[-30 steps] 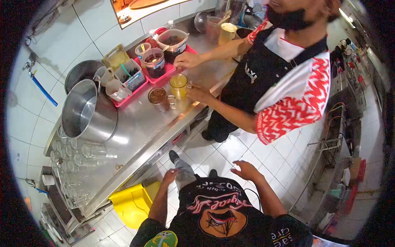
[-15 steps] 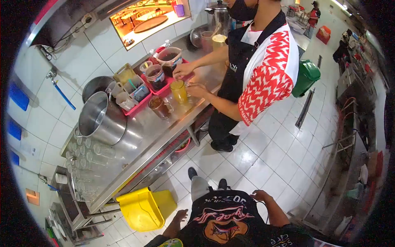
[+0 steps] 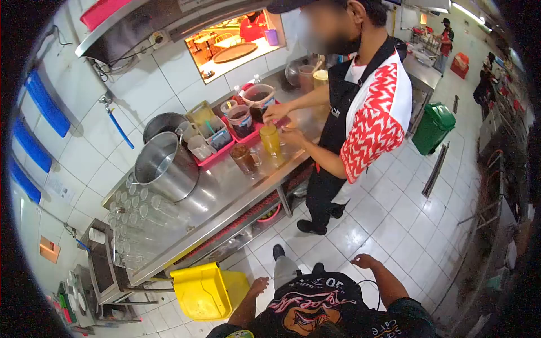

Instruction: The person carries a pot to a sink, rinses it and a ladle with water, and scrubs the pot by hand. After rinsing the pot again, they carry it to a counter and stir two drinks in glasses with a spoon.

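My left hand (image 3: pixel 259 285) hangs beside my body, just right of the yellow bin (image 3: pixel 202 293), with loosely extended fingers and nothing in them. On my other side, my right hand (image 3: pixel 363 261) is held out over the tiled floor, fingers loose and holding nothing. Ahead, a co-worker in a black apron (image 3: pixel 332 124) stands at the steel counter (image 3: pixel 217 194). The co-worker's hands are at a glass mug of yellow drink (image 3: pixel 271 142). A mug of brown drink (image 3: pixel 243 159) stands to its left.
A big steel pot (image 3: pixel 166 169), several upright clear glasses (image 3: pixel 135 214) and a pink tray (image 3: pixel 217 155) with jugs and containers occupy the counter. A green bin (image 3: pixel 434 128) stands on the right, near a floor drain (image 3: pixel 436 169). Further back is another person (image 3: pixel 445 45).
The view has shifted, so the counter and co-worker appear further right. My hands stay low at my sides. The co-worker's hands remain at the yellow drink.
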Available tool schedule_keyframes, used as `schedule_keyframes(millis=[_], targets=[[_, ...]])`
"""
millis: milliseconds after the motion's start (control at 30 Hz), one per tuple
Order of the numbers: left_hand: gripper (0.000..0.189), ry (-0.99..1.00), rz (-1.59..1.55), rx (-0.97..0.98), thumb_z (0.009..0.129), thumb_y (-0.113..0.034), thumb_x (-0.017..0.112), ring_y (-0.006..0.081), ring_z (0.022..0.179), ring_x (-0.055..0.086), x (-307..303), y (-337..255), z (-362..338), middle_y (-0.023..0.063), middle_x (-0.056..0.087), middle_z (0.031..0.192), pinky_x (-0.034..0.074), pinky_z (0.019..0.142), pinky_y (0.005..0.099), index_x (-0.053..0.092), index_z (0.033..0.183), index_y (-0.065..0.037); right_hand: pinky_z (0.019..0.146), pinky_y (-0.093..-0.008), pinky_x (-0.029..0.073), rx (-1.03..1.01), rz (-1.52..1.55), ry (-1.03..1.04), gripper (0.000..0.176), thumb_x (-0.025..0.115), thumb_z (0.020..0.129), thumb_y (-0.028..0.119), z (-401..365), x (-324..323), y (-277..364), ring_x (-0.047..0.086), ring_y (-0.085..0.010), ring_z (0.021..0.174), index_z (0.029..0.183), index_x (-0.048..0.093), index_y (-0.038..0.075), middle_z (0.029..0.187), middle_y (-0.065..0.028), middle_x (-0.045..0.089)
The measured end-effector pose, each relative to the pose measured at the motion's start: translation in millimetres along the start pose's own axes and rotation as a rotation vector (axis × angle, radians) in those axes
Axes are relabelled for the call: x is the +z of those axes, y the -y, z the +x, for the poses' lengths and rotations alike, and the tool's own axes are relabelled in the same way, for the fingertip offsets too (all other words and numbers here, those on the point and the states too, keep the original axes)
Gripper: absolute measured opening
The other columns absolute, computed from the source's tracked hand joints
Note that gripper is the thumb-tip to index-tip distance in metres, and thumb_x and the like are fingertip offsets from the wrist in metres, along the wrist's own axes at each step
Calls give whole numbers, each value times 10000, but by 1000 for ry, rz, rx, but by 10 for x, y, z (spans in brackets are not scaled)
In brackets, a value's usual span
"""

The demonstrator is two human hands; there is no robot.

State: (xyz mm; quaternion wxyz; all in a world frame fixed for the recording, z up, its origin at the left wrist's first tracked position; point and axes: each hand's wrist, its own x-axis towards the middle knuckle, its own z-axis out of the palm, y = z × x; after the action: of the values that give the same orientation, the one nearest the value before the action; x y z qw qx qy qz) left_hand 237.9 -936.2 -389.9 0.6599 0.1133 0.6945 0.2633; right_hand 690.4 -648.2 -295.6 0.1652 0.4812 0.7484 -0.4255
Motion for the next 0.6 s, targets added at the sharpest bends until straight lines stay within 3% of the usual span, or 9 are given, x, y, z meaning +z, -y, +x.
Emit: schedule_keyframes(millis=[33,100,133,167,233,300,367,500,600], targets=[[482,-192,106,61,796,-511,524,203,809,536,255,-139,-374,75,589,932,448,661,405,552,1035,-94,883,-375,423,2,-82,26,568,492,783,581,109,101,-143,550,-318,996,1032,598,82,1053,-168,591],[498,-165,32,-24,783,-515,539,219,828,539,270,34,-377,75,587,947,435,704,447,539,1054,-97,869,-388,430,-13,-248,106,533,493,792,561,135,103,-137,555,-311,979,1002,610,85,1029,-153,601],[502,-132,-18,3,780,-514,540,225,840,537,274,135,-402,74,583,962,425,718,464,535,1061,-98,869,-388,430,-21,-255,101,534,493,792,561,440,499,-786,555,-311,979,1002,610,85,1029,-153,601],[507,-98,-69,28,777,-513,542,231,852,536,280,260,-433,73,578,976,416,733,480,531,1068,-99,853,-381,438,-249,-87,183,523,484,794,558,813,697,-1098,573,-309,918,962,622,83,923,-141,625],[512,-88,-52,117,784,-501,529,251,912,530,331,546,-285,88,563,1031,397,778,491,508,1104,-101,784,-404,472,-84,-284,203,485,474,806,533,486,541,-783,601,-283,808,921,631,89,807,-106,630],[521,-199,6,-276,798,-489,509,275,972,521,436,714,-123,103,549,1078,381,814,497,476,1149,-105,695,-416,497,336,66,208,449,468,819,499,362,577,-752,610,-245,712,864,630,83,743,-83,624],[538,-181,9,-300,808,-478,500,289,1016,510,487,788,-182,112,543,1107,367,847,496,444,1191,-105,629,-413,506,428,114,190,355,496,822,403,372,763,-858,626,-249,722,905,598,73,757,-83,631],[537,-177,-18,-277,818,-471,491,287,1030,507,587,744,-305,112,533,1144,369,854,494,436,1202,-100,670,-420,491,-343,-660,143,332,549,776,261,570,1185,-1331,610,-319,772,1085,514,146,831,-136,627],[559,-137,119,-159,814,-487,497,286,1042,504,537,748,-275,122,524,1165,371,860,497,429,1210,-99,671,-417,492,-314,-513,117,317,527,780,325,499,1228,-1221,612,-306,744,1069,521,195,800,-146,620]])
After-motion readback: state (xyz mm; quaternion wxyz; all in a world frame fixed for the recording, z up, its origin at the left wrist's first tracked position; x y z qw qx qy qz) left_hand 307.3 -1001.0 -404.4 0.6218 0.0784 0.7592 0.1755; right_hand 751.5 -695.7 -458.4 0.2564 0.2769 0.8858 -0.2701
